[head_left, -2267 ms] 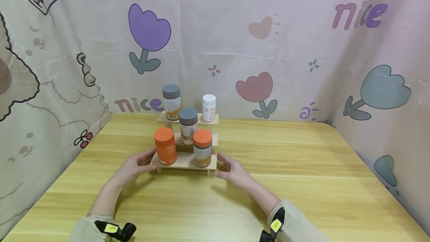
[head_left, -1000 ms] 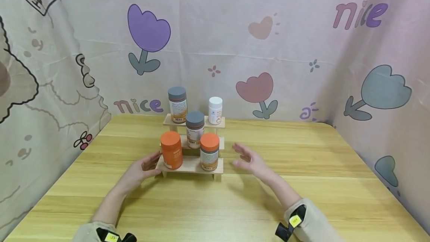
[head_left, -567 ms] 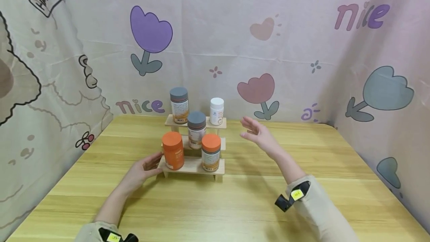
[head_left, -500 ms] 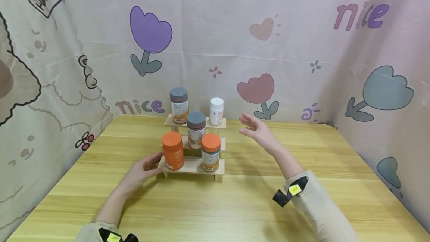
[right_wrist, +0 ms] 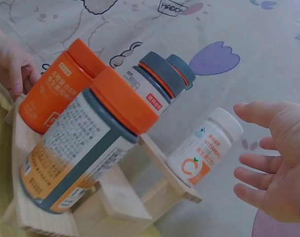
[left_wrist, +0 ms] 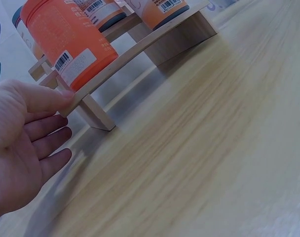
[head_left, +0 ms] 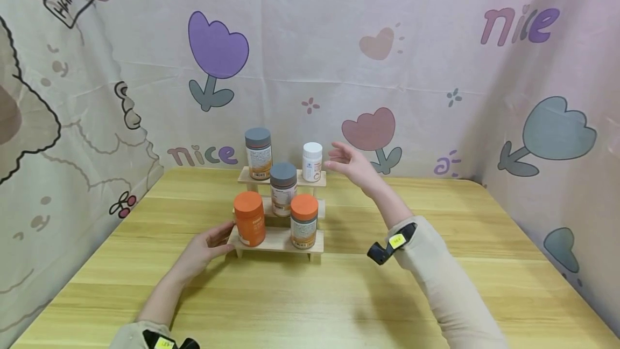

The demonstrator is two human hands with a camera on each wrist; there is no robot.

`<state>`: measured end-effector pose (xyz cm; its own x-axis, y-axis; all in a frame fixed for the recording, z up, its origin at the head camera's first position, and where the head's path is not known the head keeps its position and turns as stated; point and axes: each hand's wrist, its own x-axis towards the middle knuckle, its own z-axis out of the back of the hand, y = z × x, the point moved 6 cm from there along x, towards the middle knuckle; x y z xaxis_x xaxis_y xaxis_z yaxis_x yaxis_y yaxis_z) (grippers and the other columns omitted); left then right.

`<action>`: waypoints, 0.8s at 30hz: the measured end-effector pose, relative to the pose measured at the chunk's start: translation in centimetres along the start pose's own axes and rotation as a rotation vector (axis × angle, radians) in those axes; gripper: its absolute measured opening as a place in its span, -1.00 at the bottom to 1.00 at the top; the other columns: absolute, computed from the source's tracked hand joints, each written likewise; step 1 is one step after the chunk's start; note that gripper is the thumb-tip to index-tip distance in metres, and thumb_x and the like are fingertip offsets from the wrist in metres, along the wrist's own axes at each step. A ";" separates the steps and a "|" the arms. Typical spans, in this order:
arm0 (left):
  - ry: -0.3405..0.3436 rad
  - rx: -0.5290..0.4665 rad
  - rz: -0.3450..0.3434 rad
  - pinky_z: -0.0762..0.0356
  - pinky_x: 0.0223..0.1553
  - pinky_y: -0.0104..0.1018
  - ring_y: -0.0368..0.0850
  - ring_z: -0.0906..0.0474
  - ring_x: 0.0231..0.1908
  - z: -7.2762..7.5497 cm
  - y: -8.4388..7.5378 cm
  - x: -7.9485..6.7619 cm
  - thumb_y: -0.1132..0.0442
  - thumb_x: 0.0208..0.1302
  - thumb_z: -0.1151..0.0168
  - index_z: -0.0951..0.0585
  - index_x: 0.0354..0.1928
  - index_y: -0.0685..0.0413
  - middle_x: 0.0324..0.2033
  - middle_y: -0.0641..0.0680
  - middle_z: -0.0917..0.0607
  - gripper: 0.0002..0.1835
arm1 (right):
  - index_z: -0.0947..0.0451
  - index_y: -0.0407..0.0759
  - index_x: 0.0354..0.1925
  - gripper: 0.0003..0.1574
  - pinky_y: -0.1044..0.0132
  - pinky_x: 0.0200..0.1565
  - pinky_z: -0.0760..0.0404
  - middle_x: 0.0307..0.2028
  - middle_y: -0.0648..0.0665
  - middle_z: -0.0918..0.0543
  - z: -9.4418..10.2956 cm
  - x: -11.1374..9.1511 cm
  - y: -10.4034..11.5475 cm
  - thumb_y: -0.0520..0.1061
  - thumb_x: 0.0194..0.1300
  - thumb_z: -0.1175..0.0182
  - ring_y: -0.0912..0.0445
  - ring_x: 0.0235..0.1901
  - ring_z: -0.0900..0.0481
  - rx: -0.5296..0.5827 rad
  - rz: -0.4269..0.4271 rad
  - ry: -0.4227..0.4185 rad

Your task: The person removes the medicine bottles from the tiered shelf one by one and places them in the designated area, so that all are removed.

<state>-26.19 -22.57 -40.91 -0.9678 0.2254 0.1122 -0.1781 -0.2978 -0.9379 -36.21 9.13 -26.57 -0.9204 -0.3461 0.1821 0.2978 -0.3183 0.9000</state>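
A three-tier wooden display rack [head_left: 278,237] stands on the table, holding several supplement bottles. My left hand [head_left: 201,252] grips the left end of its lowest tier, thumb [left_wrist: 46,98] on the edge and other fingers lower down. An orange bottle [head_left: 249,220] and an orange-capped bottle [head_left: 304,222] stand on that tier. Behind them are a grey-capped bottle [head_left: 283,190] on the middle tier and another grey-capped bottle [head_left: 259,155] on top. At the top tier's right end is a white vitamin bottle [right_wrist: 204,148]. My right hand [head_left: 356,166] is held beside it, fingers spread, apart from it.
The wooden table [head_left: 411,273] runs out to both sides of the rack. A printed cloth [head_left: 290,31] with tulips and lettering hangs behind it and along the sides. Each sleeve bears a black wrist camera [head_left: 387,246].
The rack slid slightly to the right and nearer, and my left hand stayed at its end. My right hand left the rack's lower right end and rose to the white vitamin bottle's side.
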 end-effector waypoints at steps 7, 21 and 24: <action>0.000 0.001 0.008 -0.35 0.15 -0.18 0.29 -0.23 0.22 0.0 0.0 -0.1 0.33 0.23 -0.20 -0.18 0.30 0.46 0.24 0.42 -0.27 -0.33 | -0.15 -0.17 0.36 -0.17 0.07 0.16 -0.38 0.16 -0.22 -0.43 -0.4 1.3 0.8 -0.06 0.21 -0.24 -0.03 0.14 -0.39 -0.053 -0.013 -0.027; -0.007 0.004 0.012 -0.29 0.17 -0.04 0.30 -0.23 0.22 0.1 -0.1 -0.1 0.31 0.24 -0.20 -0.19 0.29 0.46 0.23 0.43 -0.28 -0.34 | -0.26 -0.25 0.27 -0.26 0.13 0.07 -0.46 0.05 -0.26 -0.44 -2.2 3.0 0.1 -0.12 0.18 -0.27 -0.06 0.04 -0.40 -0.027 0.011 -0.090; -0.007 -0.001 0.016 -0.28 0.18 -0.02 0.30 -0.22 0.22 0.1 -0.1 -0.1 0.32 0.24 -0.20 -0.19 0.29 0.46 0.24 0.43 -0.27 -0.34 | -0.29 -0.26 0.24 -0.30 0.15 0.01 -0.48 -0.01 -0.26 -0.47 -2.4 3.0 0.1 -0.15 0.17 -0.27 -0.05 -0.02 -0.42 -0.025 0.013 -0.112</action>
<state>-26.09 -22.65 -40.81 -0.9717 0.2144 0.0995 -0.1626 -0.3004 -0.9399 -38.37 5.92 -26.91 -0.9385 -0.2503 0.2379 0.3148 -0.3368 0.8874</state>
